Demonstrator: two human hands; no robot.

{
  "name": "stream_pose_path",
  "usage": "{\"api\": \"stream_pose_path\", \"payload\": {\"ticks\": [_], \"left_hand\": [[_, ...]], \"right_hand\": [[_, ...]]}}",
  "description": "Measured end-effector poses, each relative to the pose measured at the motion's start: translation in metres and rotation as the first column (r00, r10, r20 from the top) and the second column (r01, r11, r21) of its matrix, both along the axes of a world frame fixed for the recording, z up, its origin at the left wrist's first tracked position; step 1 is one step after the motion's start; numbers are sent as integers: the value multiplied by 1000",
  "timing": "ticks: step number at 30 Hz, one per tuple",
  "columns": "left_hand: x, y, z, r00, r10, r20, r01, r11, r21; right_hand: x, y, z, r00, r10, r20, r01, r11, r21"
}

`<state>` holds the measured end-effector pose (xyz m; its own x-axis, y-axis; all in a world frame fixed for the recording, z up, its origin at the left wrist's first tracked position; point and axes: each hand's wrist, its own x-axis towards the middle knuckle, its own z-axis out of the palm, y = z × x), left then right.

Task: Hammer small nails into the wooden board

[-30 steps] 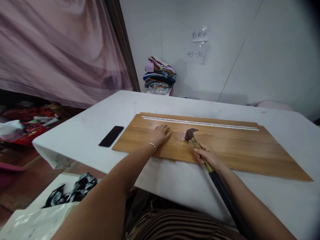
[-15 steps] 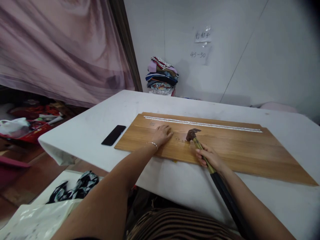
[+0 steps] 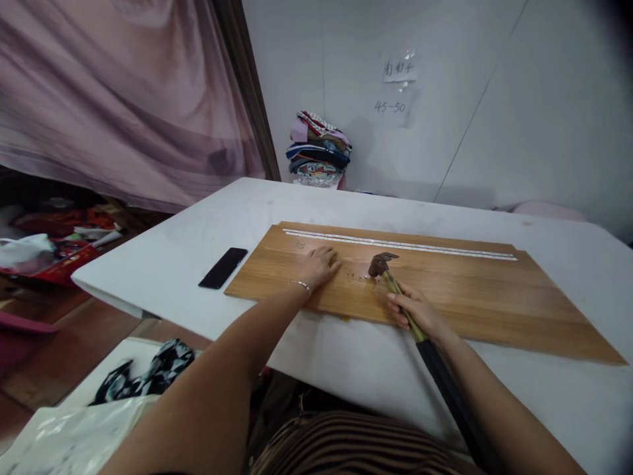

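A long wooden board [image 3: 469, 297] lies on the white table. My left hand [image 3: 320, 265] rests flat on its left part, fingers stretched out. In my right hand [image 3: 413, 309] is a claw hammer [image 3: 392, 284], gripped on the greenish part of the handle just below the head. The rusty head is low over the board, beside a short row of small nails [image 3: 357, 276]; I cannot tell if it touches one. Several loose nails [image 3: 299, 245] lie just beyond my left hand. Two white measuring strips [image 3: 400, 245] run along the board's far edge.
A black phone [image 3: 223, 268] lies on the white table [image 3: 168, 251] left of the board. Folded clothes [image 3: 320, 150] are stacked against the back wall. A pink curtain [image 3: 123, 92] hangs at left, and a patterned cloth [image 3: 148, 373] lies low at left.
The view has shifted very slightly. My left hand stays flat on the board, and the hammer in my right hand is in almost the same place by the nails.
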<state>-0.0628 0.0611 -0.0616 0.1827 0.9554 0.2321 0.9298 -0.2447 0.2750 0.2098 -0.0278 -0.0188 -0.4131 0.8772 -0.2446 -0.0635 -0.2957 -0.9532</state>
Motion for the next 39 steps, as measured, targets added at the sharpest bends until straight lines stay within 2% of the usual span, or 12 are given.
{"api": "stream_pose_path", "payload": {"ticks": [39], "left_hand": [[1, -1, -2, 1000, -3, -30, 3, 1000, 4]], "right_hand": [[4, 1, -10, 998, 38, 44, -39, 999, 36]]}}
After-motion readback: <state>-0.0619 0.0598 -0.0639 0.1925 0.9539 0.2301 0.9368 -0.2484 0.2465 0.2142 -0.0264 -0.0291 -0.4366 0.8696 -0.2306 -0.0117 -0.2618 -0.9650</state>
